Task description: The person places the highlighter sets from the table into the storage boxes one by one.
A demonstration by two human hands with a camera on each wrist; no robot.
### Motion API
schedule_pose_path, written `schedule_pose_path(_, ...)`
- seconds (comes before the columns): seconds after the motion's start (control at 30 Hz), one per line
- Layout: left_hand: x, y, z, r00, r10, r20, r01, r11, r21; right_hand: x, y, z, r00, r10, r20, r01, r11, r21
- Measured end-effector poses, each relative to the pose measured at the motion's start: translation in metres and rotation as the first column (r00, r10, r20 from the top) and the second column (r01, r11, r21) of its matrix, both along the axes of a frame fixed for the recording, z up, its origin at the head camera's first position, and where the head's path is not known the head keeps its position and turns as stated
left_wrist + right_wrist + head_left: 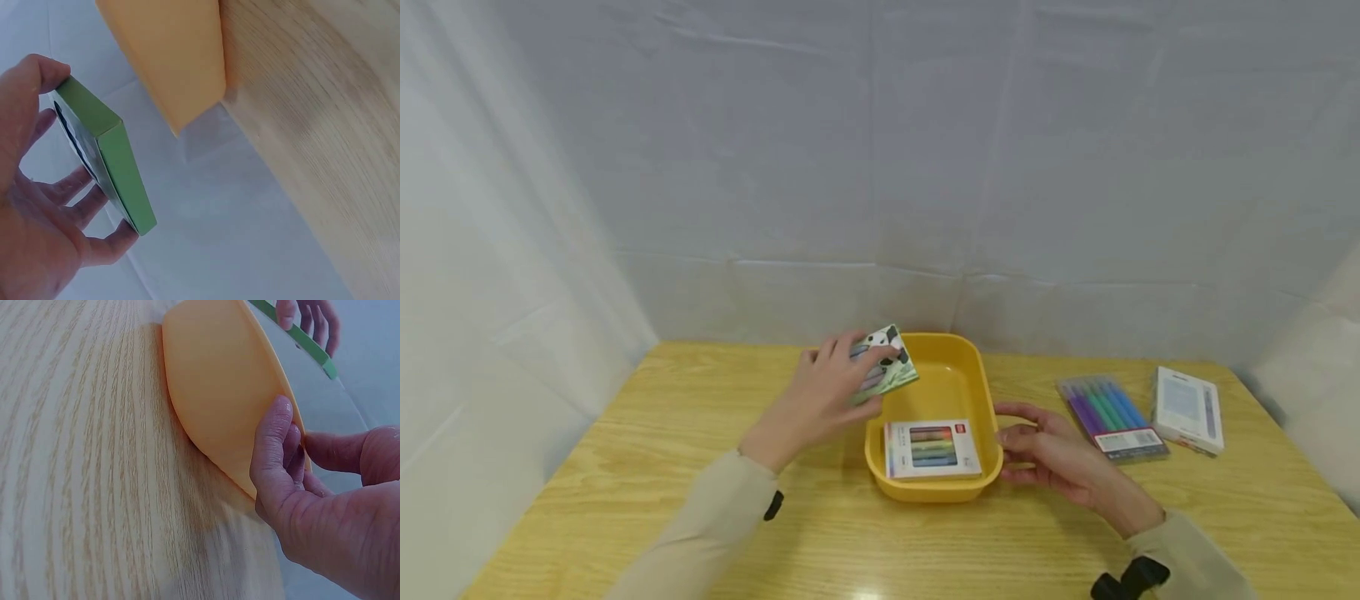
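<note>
My left hand (823,404) grips a small flat green box (897,375) with a panda picture on it, holding it tilted above the left side of a yellow plastic bin (943,385). The left wrist view shows the box's green edges (128,178) between thumb and fingers. At the bin's right side, my right hand (1060,458) pinches the rim, its thumb over the inner side and fingers against the outer wall (219,375). Inside the bin's near end lies a white box (895,454) with a window showing a row of coloured sticks.
To the right on the wooden table (700,417) lie a clear pack of purple, green and blue pens (1108,408) and a white box (1187,408). White sheeting (880,167) hangs behind the table and along both sides.
</note>
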State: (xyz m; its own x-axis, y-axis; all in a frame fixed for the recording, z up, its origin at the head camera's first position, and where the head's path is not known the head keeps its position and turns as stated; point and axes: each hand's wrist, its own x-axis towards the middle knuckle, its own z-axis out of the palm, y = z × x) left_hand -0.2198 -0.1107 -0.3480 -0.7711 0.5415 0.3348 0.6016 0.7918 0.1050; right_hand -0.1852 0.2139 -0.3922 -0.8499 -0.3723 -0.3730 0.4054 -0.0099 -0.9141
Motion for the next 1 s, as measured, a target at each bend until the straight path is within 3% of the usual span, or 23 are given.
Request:
schedule_pose_path(0.6,-0.014,0.047,-0.003,0.994,-0.111,-0.005,0.111,0.994,-0.023,-0.003,0.001,-0.003,1.0,-0.017,0.012,0.017,1.0,0.026)
schedule_pose_path(1.0,-0.02,0.068,-0.01,0.986,-0.119,0.113,0.126,0.99,-0.056,-0.003,0.002,-0.004,1.0,-0.006,0.007,0.005,1.0,0.019)
